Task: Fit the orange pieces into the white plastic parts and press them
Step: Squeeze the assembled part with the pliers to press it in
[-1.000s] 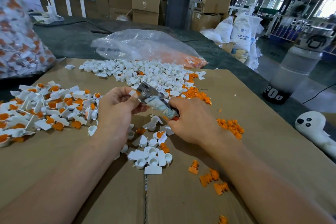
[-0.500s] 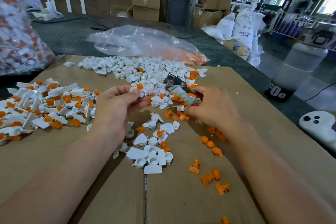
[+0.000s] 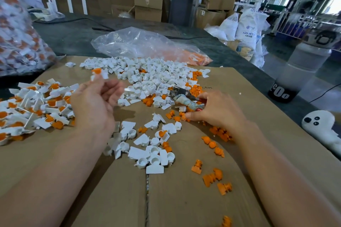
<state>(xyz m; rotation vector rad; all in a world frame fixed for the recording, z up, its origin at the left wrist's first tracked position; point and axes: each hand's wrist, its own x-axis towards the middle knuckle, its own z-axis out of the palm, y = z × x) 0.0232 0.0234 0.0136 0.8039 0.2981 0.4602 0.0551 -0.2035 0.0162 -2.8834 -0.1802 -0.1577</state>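
Orange pieces (image 3: 212, 178): lay loose on the cardboard (image 3: 184, 202), with some by the right forearm, more at the right fingertips, and others mixed into the edge of the white heap.
White plastic parts (image 3: 147, 77): were heaped at the far middle of the cardboard, with a smaller cluster (image 3: 153, 153) between the two forearms.
Fitted part (image 3: 98, 74): was white with an orange top and sat at the tip of the raised left hand, beside the finished pile (image 3: 36, 105).
Left hand (image 3: 94, 105): was lifted with the palm toward the camera and the fingers loosely curled. Blur hid whether the fitted part was pinched or lying free.
Right hand (image 3: 217, 112): was low on the cardboard, its fingers wrapped round the pliers (image 3: 187, 100). The thumb and forefinger tips had closed together at one orange piece (image 3: 184, 116).
Weight and feel: both parts looked tiny, light, rigid moulded plastic, probably smooth enough to skitter or flip when nudged.
Where to hold: the orange piece was best pinched by its wider head, leaving the ribbed stem free to enter the white part's round cup. The white part was best steadied by its flat tab.
Pressing: the fit was probably a stiff snap, so the pliers needed to squeeze squarely. A tilted piece might jam or stress the thin cup wall.
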